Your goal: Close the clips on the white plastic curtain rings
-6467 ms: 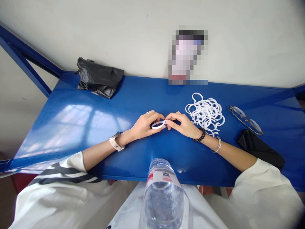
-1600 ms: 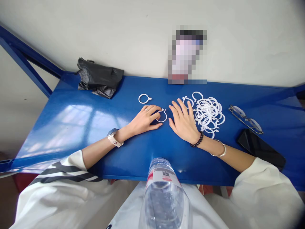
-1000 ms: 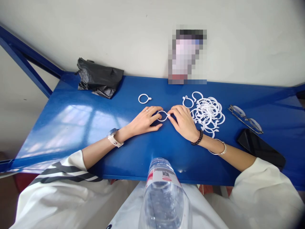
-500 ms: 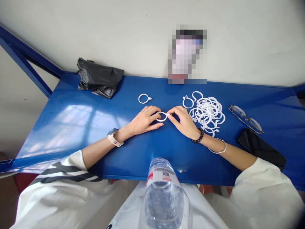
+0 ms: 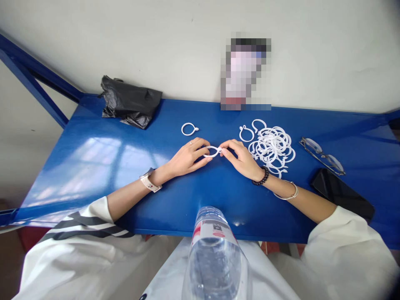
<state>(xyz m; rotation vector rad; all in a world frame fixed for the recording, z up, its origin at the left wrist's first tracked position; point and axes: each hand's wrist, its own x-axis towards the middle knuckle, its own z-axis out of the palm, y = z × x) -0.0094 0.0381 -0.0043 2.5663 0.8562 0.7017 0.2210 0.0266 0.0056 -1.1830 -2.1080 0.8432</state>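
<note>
A white plastic ring is held between both my hands over the blue table. My left hand pinches its left side with the fingers curled. My right hand pinches its right end, where a small tab sticks out. A pile of several white rings lies just right of my right hand. One single ring lies alone beyond my left hand. Another loose ring rests at the pile's left edge.
A crumpled black bag sits at the back left against the wall. Glasses and a black phone lie at the right. A clear water bottle stands close below the camera, in front of the table's near edge.
Since 6.5 s ago one ring was set down at the back left. My right hand, flat and open 1.6 s ago, closed onto the ring that my left hand held.
</note>
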